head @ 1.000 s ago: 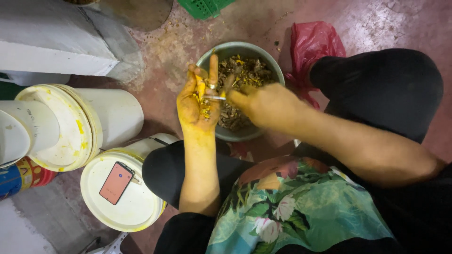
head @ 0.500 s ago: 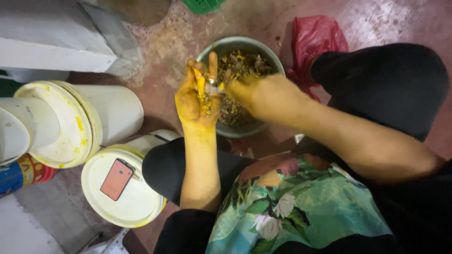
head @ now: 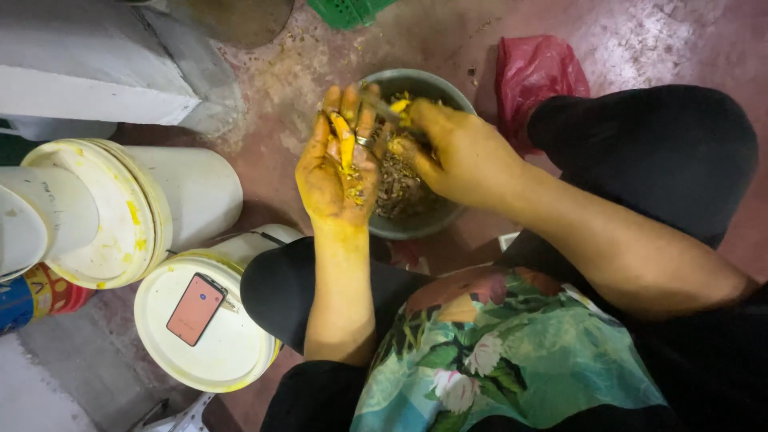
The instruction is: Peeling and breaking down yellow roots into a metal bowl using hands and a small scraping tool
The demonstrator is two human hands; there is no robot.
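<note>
My left hand (head: 336, 168), stained yellow, is palm up over a grey bowl (head: 416, 224) and holds a thin bright yellow root (head: 346, 142) between its fingers. My right hand (head: 456, 152), also yellow, grips a small knife (head: 382, 106) whose blade points toward the left hand's fingertips. The bowl on the floor holds brown and yellow peelings (head: 400, 188). Both hands hover right above it, close together.
Two white lidded buckets (head: 120, 216) (head: 216, 336) stand at the left, the nearer one with a phone (head: 195, 308) on its lid. A red plastic bag (head: 536, 76) lies behind the bowl, a green basket (head: 352, 10) at the top, a white block (head: 80, 72) upper left.
My right hand has shifted a little up and right with the knife against the root. The left hand stays palm up over the bowl.
</note>
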